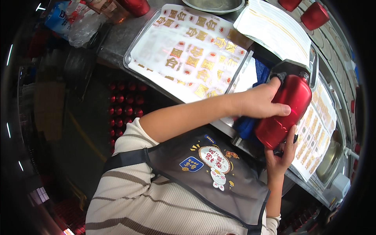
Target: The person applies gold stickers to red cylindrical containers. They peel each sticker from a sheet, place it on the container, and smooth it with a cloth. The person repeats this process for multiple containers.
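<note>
A glossy red bottle (299, 92) lies tilted over a dark fixture (294, 67) at the right of the bench. My left hand (270, 100) reaches across and grips the bottle's side, with one digit lying over the red surface and another near a black knob at the fixture. Below it, my right hand (284, 154) holds the bottle's lower end, with a finger stretched up along its side. Some of the right hand's fingers are hidden behind the bottle. Blue cloth (246, 127) shows beside the fixture.
A metal tray (127, 58) with sheets of gold character stickers lies to the left. More sticker sheets (313, 135) lie to the right. A stack of white sheets (270, 27) and a metal bowl (213, 9) stand at the back. Red bottles (315, 16) stand on a slatted conveyor.
</note>
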The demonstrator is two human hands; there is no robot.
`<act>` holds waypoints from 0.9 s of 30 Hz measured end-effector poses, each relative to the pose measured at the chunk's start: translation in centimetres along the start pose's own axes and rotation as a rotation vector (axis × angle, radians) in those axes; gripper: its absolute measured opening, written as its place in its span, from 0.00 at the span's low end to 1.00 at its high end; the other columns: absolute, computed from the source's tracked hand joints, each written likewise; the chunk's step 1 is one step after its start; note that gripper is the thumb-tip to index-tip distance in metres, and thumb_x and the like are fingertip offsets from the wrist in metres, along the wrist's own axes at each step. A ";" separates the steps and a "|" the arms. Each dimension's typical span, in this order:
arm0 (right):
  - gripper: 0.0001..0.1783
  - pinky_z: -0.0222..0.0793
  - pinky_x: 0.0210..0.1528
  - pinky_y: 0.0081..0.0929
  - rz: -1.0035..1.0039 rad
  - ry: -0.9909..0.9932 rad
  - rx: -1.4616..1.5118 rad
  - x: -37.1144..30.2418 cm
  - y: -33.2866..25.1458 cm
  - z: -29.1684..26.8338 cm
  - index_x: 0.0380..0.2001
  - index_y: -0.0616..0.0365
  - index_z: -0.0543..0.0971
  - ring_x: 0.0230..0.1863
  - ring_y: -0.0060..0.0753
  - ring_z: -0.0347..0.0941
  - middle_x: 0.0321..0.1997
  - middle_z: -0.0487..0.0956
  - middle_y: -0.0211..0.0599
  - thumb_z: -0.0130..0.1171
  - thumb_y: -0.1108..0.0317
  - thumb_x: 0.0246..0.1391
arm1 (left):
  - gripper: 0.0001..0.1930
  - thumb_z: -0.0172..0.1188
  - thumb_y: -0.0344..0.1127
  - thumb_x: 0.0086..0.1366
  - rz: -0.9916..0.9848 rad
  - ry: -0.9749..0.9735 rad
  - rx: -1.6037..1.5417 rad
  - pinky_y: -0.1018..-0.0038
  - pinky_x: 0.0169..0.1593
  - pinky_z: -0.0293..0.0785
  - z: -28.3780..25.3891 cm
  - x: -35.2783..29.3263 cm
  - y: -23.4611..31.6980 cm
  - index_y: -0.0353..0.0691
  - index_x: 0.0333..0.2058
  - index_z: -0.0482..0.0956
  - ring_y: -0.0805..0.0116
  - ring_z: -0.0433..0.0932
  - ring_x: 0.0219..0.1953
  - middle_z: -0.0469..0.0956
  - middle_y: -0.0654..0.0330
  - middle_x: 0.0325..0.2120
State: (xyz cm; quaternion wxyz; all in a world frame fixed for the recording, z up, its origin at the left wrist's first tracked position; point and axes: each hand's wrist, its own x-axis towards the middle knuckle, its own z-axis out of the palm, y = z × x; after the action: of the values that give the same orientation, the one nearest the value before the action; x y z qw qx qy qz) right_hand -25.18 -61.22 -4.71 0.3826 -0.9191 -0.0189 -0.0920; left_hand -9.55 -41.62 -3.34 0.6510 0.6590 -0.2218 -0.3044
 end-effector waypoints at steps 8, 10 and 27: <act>0.51 0.73 0.42 0.26 -0.039 -0.010 0.122 -0.9 1.2 0.3 0.68 0.61 0.63 0.47 0.38 0.74 0.56 0.69 0.53 0.75 0.77 0.38 | 0.15 0.66 0.31 0.63 -0.003 0.546 -0.060 0.75 0.42 0.77 -5.7 -7.1 -2.6 0.30 0.44 0.73 0.72 0.80 0.41 0.82 0.52 0.40; 0.52 0.72 0.40 0.25 -0.027 -0.071 0.129 -0.8 1.3 -0.8 0.68 0.61 0.64 0.44 0.36 0.74 0.56 0.69 0.53 0.77 0.75 0.36 | 0.11 0.65 0.28 0.63 -0.072 0.682 0.066 0.81 0.37 0.75 -9.8 -8.8 -2.4 0.32 0.41 0.75 0.79 0.77 0.33 0.81 0.60 0.34; 0.47 0.51 0.22 0.13 0.179 0.109 0.389 -0.7 1.0 -3.1 0.67 0.70 0.64 0.18 0.10 0.57 0.33 0.76 0.31 0.68 0.52 0.51 | 0.30 0.74 0.48 0.49 -0.237 0.816 0.924 0.57 0.49 0.77 -17.7 11.3 0.3 0.31 0.43 0.76 0.46 0.81 0.47 0.81 0.43 0.42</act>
State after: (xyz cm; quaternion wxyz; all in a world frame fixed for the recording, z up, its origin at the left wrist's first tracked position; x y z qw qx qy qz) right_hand -26.23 -64.05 -3.43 0.5600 -0.8195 0.0661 -0.1021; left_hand 10.81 -36.59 -4.91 0.2931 0.9556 0.0105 0.0288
